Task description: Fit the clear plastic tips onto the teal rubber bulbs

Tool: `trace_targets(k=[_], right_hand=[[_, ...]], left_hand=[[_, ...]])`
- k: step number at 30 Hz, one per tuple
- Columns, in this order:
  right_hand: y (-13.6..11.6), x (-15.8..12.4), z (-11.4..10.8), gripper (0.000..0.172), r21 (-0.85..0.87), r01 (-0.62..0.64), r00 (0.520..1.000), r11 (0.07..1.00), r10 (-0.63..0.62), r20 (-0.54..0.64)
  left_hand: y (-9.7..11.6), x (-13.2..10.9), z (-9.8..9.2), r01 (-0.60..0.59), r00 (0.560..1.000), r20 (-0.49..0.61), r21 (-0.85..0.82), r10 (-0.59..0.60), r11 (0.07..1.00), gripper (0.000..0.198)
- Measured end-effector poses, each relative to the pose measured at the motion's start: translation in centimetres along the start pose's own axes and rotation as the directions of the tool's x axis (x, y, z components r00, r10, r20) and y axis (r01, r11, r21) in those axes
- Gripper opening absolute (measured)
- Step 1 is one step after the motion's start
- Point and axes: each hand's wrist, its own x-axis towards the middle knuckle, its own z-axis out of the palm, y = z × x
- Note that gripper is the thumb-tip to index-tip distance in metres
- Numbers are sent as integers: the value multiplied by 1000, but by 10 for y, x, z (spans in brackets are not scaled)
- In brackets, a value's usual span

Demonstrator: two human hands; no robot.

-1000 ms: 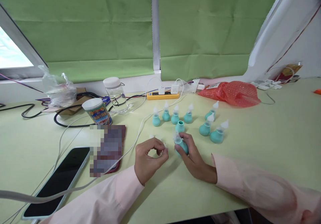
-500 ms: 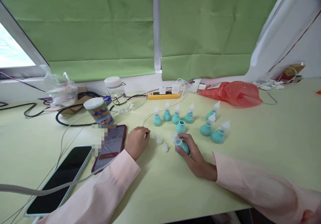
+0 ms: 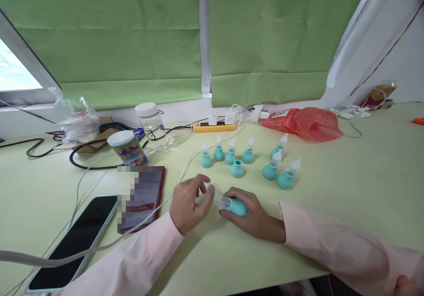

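Observation:
My right hand (image 3: 253, 216) is closed around a teal nasal aspirator bulb (image 3: 237, 207), tilted with its clear collar (image 3: 222, 201) pointing left. My left hand (image 3: 190, 203) pinches a small white soft tip (image 3: 209, 185) between thumb and forefinger, just left of the collar. The other small white pieces are largely hidden by my hands and the collar. Behind them stands an open teal bulb (image 3: 236, 168) without a nozzle. Several assembled nasal aspirators (image 3: 231, 155) with clear nozzles stand in a row farther back, and 3 more (image 3: 286, 179) are at the right.
Two phones, one black-screened (image 3: 76, 238) and one red-edged (image 3: 145, 203), lie at the left under a white cable (image 3: 109, 245). A printed canister (image 3: 128, 149), a clear bottle (image 3: 153, 128), a yellow power strip (image 3: 214, 127) and a red bubble-wrap bag (image 3: 309, 123) line the back.
My left hand has moved right and taken a small white tip in its fingertips. My right hand has tipped the bulb, so its collar now points left toward my left hand.

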Motion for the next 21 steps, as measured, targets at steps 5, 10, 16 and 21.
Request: trace_targets(k=[5, 10, 16, 21], right_hand=[[-6, -6, 3, 9, 3, 171, 984, 985, -170, 49], [-7, -5, -1, 13, -24, 243, 964, 970, -239, 115], [-8, -2, -6, 14, 36, 295, 942, 955, -296, 160], [-9, -1, -14, 13, -1, 322, 943, 947, -321, 91]], left_hand=[[21, -18, 13, -51, 954, 291, -67, 69, 996, 30], [18, -21, 17, 50, 929, 360, -337, 80, 940, 38], [16, -15, 16, 328, 879, 477, -595, -6, 734, 41], [7, -8, 17, 560, 828, 466, -662, -312, 498, 41]])
